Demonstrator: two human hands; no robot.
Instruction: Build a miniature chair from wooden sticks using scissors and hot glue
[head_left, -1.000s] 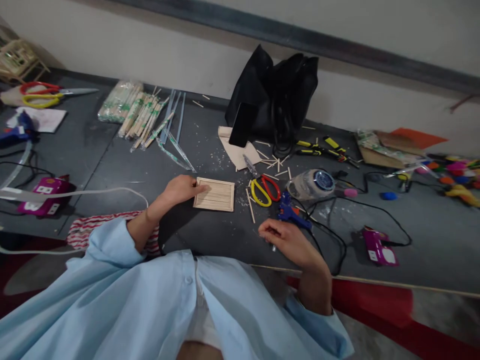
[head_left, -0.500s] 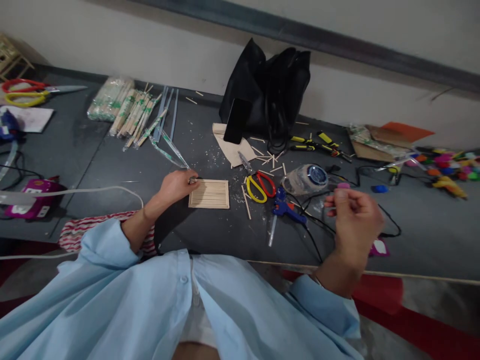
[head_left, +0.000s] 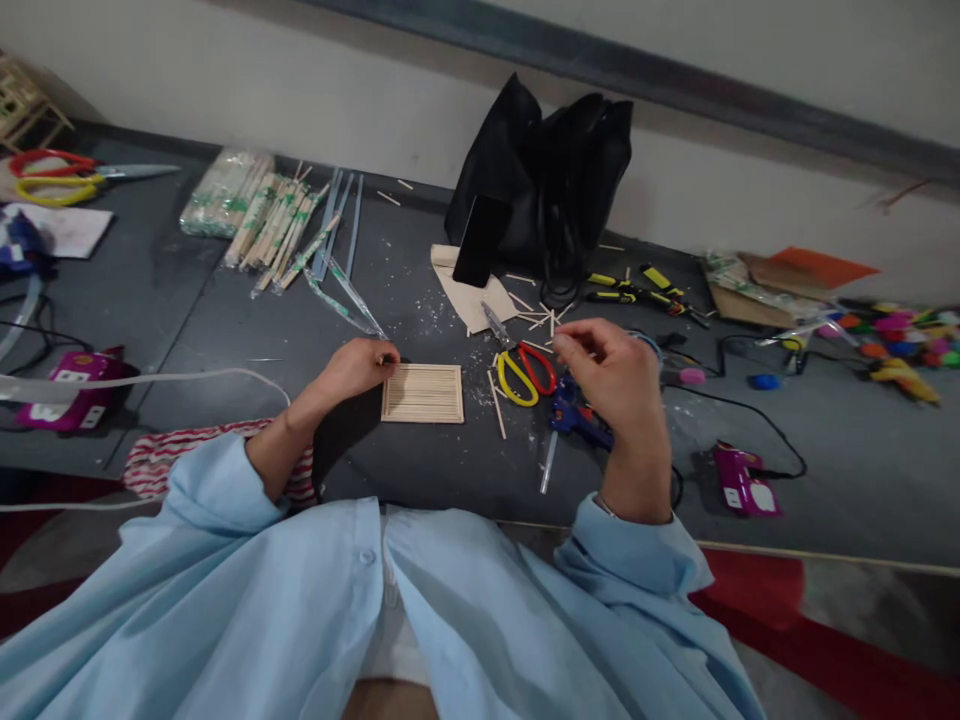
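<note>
A small rectangular panel of thin wooden sticks (head_left: 424, 394) lies flat on the dark table, with a raised stick border. My left hand (head_left: 352, 372) is closed in a pinch at its upper left corner; what sits between the fingertips is hidden. My right hand (head_left: 619, 375) hovers with fingers pinched, in front of the blue glue gun (head_left: 574, 415) and a clear container mostly hidden behind it. Anything in that pinch is too small to make out. Scissors with red and yellow handles (head_left: 527, 372) lie between the panel and my right hand.
A black bag (head_left: 540, 180) stands by the wall, a phone (head_left: 480, 242) leaning on it. Bundled sticks (head_left: 274, 230) lie at back left. Loose stick pieces (head_left: 498, 405), pliers (head_left: 637, 292), a purple box with a cord (head_left: 744, 480) and colourful pompoms (head_left: 907, 335) lie about.
My right hand has moved left, from beside the pink piece to over the glue gun, uncovering the purple box. My left hand stays at the panel's corner.
</note>
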